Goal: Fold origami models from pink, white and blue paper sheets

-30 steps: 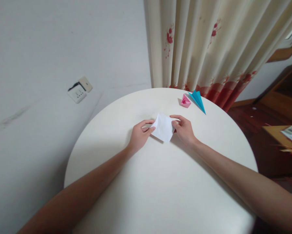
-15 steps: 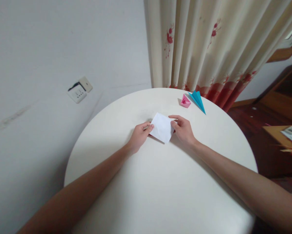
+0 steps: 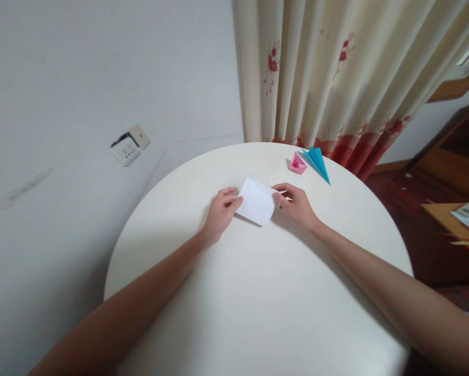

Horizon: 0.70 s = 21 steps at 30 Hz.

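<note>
A folded white paper square (image 3: 256, 201) lies on the round white table (image 3: 258, 292), turned like a diamond. My left hand (image 3: 221, 213) pinches its left corner between thumb and fingers. My right hand (image 3: 296, 204) grips its right corner the same way. Both forearms reach in from the near edge. Farther back on the table sit a small pink folded paper shape (image 3: 297, 163) and a blue folded paper shape (image 3: 317, 161), side by side and away from both hands.
A cream curtain with red flowers (image 3: 336, 73) hangs behind the table. The white wall on the left carries a socket plate (image 3: 129, 145). Wooden furniture with papers (image 3: 467, 219) stands at the right over a dark wood floor.
Both hands have shifted the white paper slightly left and farther from me, and it now lies flatter on the table. The pink and blue shapes have not moved.
</note>
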Tool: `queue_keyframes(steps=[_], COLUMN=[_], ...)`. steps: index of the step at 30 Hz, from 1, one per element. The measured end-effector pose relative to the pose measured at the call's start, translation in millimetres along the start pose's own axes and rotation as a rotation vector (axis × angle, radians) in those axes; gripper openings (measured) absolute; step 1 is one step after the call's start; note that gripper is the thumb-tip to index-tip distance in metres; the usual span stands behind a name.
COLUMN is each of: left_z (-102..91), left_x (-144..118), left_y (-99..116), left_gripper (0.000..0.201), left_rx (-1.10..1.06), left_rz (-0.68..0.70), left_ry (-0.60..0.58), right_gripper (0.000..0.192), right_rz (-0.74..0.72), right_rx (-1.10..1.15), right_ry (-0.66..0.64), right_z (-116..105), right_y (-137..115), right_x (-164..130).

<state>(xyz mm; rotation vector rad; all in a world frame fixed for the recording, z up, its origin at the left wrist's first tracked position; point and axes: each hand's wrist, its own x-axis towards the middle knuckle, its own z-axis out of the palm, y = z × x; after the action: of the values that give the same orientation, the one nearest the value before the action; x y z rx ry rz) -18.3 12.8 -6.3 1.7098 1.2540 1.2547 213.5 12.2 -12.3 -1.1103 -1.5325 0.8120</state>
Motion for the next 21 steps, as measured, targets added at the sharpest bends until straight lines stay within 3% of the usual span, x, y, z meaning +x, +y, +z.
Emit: queue_keyframes(steps=[3,7,16,21], left_z=[-1.6,-3.9,-13.6,-24.7], left_x=[0.4,1.2,8.7,14.2], left_y=[0.6,-1.7,-6.4,0.1], left_gripper=[0.022,0.021,0.033,0.027], left_rx=[0.088,0.158,0.112,0.085], left_rz=[0.013,0.006,-0.019,0.043], left_ry=[-0.016,-0.122,-0.320,-0.461], right_gripper=[0.016,0.015,0.021,0.024], right_rz=[-0.045,-0.057,-0.010,-0.026], right_rx=[-0.146,-0.255,-0.115,-0.082], right_ry=[-0.020,-0.095,-0.411,-0.413], right_z=[-2.5,-4.4,-26.6,-29.7], right_y=[7.0,12.6,3.9,3.1], right_x=[1.1,2.8,8.6,8.4])
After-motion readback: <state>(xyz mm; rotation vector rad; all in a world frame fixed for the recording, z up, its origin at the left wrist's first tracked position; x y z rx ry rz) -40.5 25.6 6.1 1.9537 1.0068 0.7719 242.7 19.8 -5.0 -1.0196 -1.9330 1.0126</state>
